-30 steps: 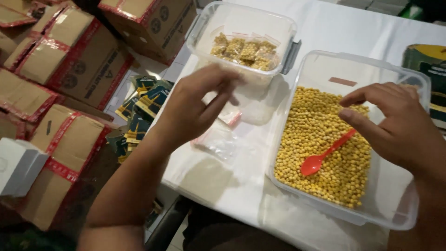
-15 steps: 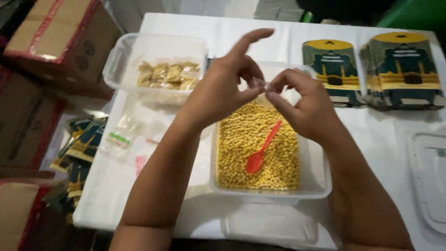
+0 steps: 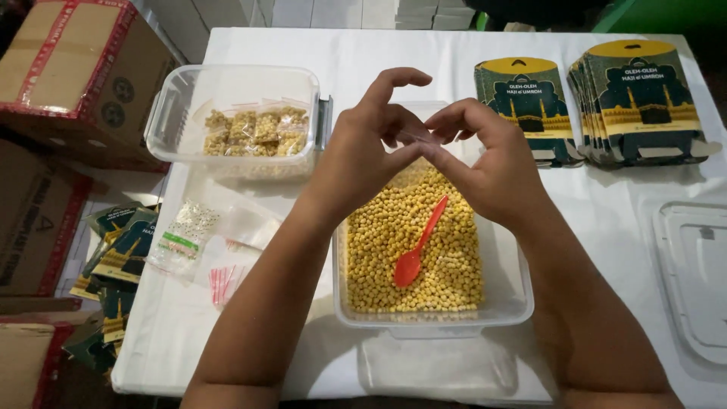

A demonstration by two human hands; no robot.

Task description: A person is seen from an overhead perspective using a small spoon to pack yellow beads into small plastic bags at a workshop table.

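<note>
Yellow beans (image 3: 424,250) fill one clear tub (image 3: 509,303) at table centre, with one red spoon (image 3: 418,246) lying on them. Your two hands meet above the tub's far end: left hand (image 3: 362,163) and right hand (image 3: 485,167) pinch fingertips together; what they grip I cannot tell. At ten o'clock sits a second tub (image 3: 170,113) of filled packets. Two stacks of green cards (image 3: 522,102) stand at two o'clock. One lid (image 3: 693,280) lies at three o'clock.

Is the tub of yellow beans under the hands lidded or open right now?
Open. The clear tub has no lid; a red spoon lies directly on the yellow beans.
</note>
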